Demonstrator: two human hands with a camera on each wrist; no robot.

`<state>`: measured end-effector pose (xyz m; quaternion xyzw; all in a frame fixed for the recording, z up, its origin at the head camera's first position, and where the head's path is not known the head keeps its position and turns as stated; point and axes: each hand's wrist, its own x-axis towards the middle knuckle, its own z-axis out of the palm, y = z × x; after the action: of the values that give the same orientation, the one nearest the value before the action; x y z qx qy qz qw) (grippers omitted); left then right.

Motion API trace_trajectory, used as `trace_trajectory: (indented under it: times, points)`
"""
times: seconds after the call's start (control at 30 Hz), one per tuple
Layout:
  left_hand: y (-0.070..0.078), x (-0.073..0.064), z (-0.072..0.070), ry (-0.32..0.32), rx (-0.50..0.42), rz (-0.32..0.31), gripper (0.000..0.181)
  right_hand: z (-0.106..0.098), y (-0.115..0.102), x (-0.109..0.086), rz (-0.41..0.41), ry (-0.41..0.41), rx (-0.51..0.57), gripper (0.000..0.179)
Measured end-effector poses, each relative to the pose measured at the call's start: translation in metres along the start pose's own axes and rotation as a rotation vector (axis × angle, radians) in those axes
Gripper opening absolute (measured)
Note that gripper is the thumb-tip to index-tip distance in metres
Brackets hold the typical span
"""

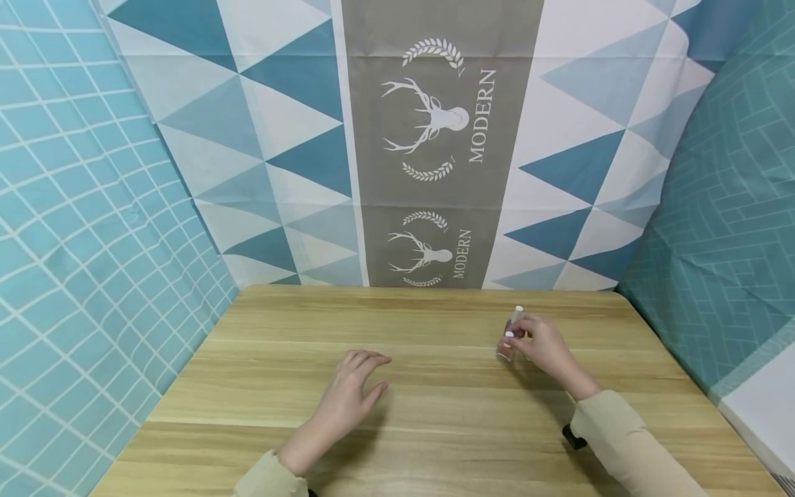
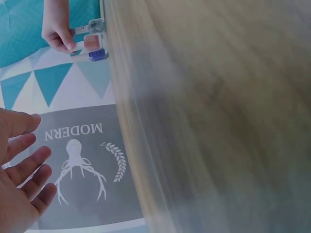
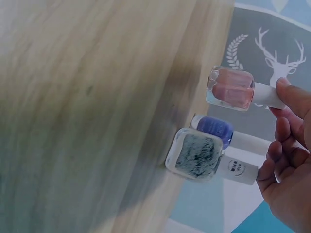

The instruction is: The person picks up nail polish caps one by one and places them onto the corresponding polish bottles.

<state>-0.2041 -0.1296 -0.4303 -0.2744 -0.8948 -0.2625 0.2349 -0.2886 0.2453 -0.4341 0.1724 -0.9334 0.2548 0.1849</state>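
My right hand point(image 1: 545, 344) pinches the white cap of a pink nail polish bottle point(image 3: 233, 88) between thumb and finger. Right beside it stand two more nail polish bottles with white caps, one purple point(image 3: 215, 130) and one with grey-green glitter point(image 3: 197, 155). In the right wrist view the glitter bottle overlaps the purple one, and the other fingers curl close to its cap. From the head camera, the glitter bottle is mostly hidden by the hand. My left hand point(image 1: 348, 393) hovers over the middle of the table, fingers loosely bent and holding nothing.
A wooden table point(image 1: 435, 449) stretches below both hands. Behind its far edge hangs a cloth with triangles and deer prints point(image 1: 435, 138). Blue tiled-pattern cloth point(image 1: 81, 207) lines the left side, teal cloth point(image 1: 733, 276) the right. A white object point(image 1: 760, 400) borders the table at right.
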Motion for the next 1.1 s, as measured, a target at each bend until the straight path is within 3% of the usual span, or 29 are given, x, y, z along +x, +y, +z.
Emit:
trace_trajectory:
  times: [0.77, 1.1]
  points:
    - [-0.001, 0.003, 0.001, 0.022, 0.014, 0.015, 0.043, 0.000, 0.013, 0.002, 0.003, -0.035, -0.103, 0.015]
    - [0.006, 0.018, -0.004, 0.099, 0.008, 0.062, 0.040, -0.011, 0.008, 0.001, -0.005, -0.038, -0.136, 0.023]
